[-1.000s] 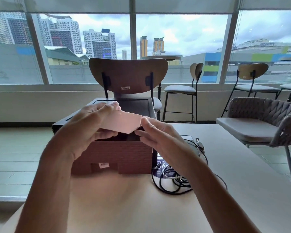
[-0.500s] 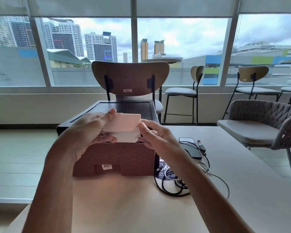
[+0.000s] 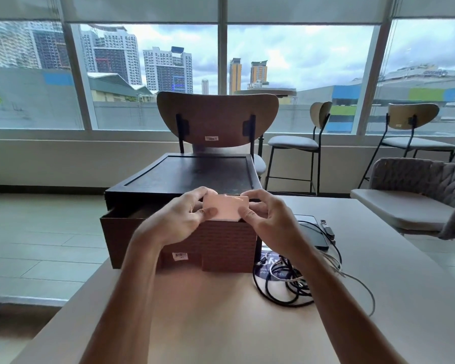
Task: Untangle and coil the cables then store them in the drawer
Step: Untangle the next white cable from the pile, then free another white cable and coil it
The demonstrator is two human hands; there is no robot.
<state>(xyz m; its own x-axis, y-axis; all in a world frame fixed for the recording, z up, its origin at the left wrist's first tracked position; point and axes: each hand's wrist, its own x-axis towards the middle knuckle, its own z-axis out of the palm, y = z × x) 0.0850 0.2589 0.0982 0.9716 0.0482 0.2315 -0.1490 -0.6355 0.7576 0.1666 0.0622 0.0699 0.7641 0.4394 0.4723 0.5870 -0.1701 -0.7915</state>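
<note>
Compared with one second ago, the pink card [image 3: 225, 210] is now lower and looks smaller in the hands. Then it was held up flat above the box, with the right fingers only stretched along its edge. Now both hands have it. My left hand [image 3: 179, 222] pinches its left side between the thumb and the curled fingers. My right hand [image 3: 268, 222] pinches the right side, with the thumb on the lower corner and the fingers bent over the top edge. The card stands just over the front wall of the drawer [image 3: 229, 248], which is pulled out of the dark cabinet [image 3: 195, 174] toward me. I cannot tell if its lower edge is already inside the drawer or only in front of the opening, and I am not sure if it was folded. The cables [image 3: 286, 282] have not moved in this time. They lie in a loose tangled heap on the table [image 3: 221, 324], just to the right of the drawer and near the phone [image 3: 313, 232] and the watch [image 3: 327, 228], and no hand touches them. So I judge that the drawer is open and ready, but the real work is not begun: the untangling, the coiling and the storing all remain. Both hands must first be free of the card.
</note>
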